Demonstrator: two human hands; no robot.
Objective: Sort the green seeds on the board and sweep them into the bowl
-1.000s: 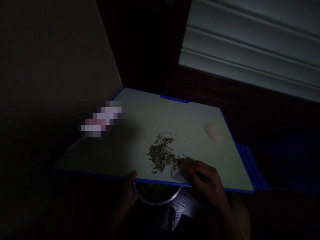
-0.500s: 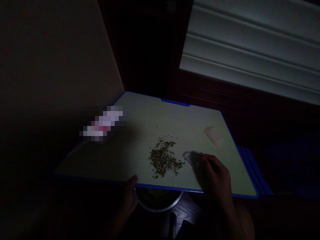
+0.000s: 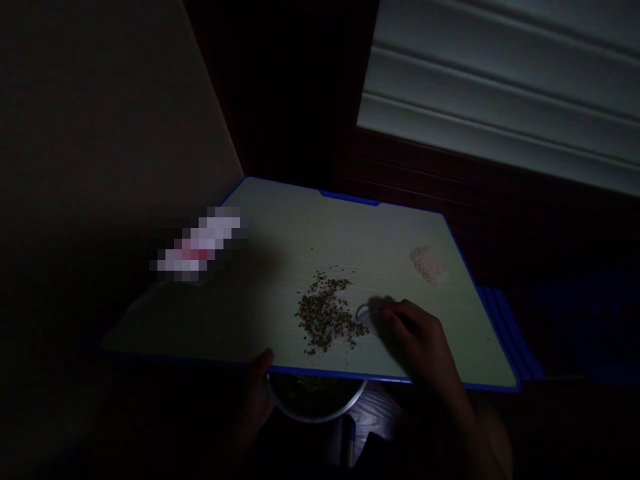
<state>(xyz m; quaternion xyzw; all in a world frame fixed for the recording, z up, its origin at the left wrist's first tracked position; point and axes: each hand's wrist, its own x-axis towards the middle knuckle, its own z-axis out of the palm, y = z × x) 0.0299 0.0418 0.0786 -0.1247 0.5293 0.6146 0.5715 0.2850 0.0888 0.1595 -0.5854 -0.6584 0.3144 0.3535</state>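
Observation:
A pale board with a blue rim spreads in front of me. On it lies a loose scatter of small greenish-brown grains, perhaps beans or seeds. My right hand is closed at the right side of the scatter. From its pinched fingers a thin, curved, wire-like tool points left, its tip at the grains' edge; its exact kind is unclear in the dim light. My left hand grips the near rim of the board, thumb on top, other fingers hidden in shadow. Below that rim shows a metal bowl with greenish grains inside.
A small heap of pinkish-pale bits lies on the board's right side. A blurred-out white and red item rests at the left edge. Walls and dark wood stand behind, with a pale slatted panel. A blue-capped object is below.
My right hand has shifted slightly left and up, bringing the curved tool to the edge of the grains. My left hand keeps its hold on the rim. The view has tilted a little.

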